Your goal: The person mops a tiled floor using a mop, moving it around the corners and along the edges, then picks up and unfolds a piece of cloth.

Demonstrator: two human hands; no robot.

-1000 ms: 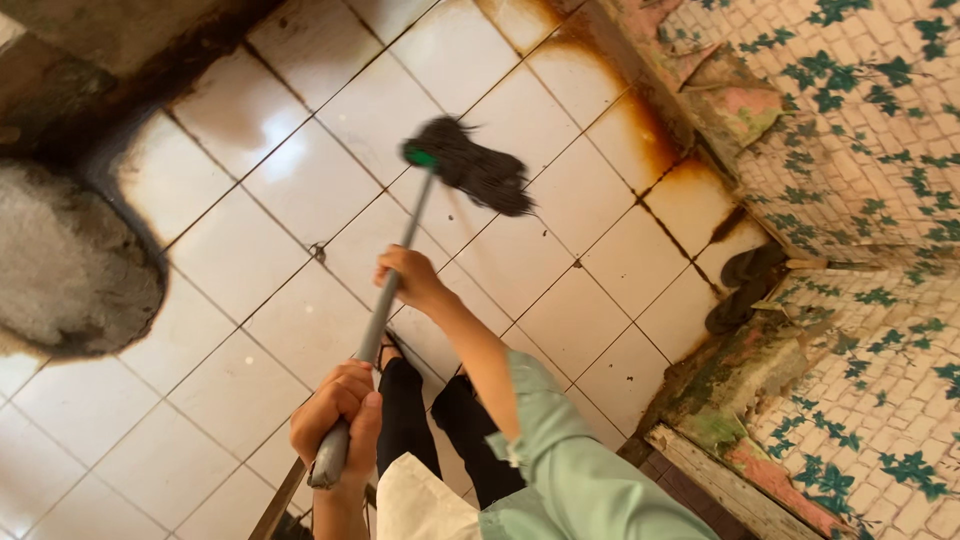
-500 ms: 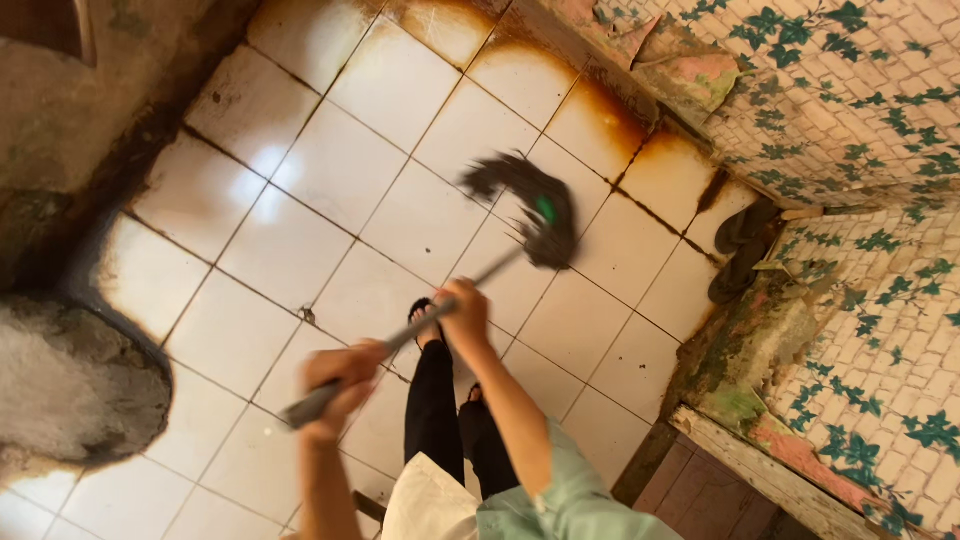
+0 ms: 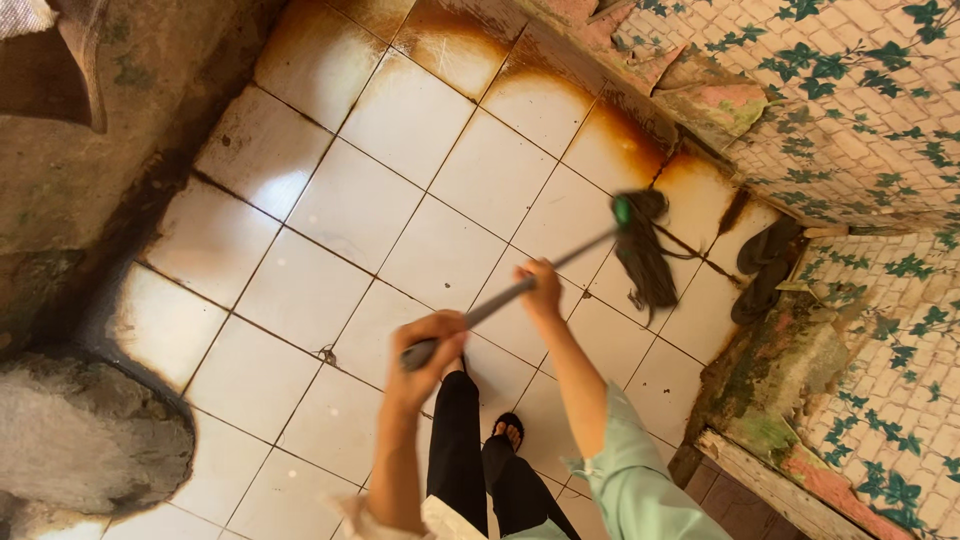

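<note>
White tiled floor (image 3: pixel 400 210), rust-stained along its upper right edge; the dark mop head (image 3: pixel 645 255) lies right of centre by those stains, unscrubbed; left hand (image 3: pixel 430 345) and right hand (image 3: pixel 543 290) clamp the mop handle (image 3: pixel 500 300); dark sandals (image 3: pixel 762 262) lie beyond.
</note>
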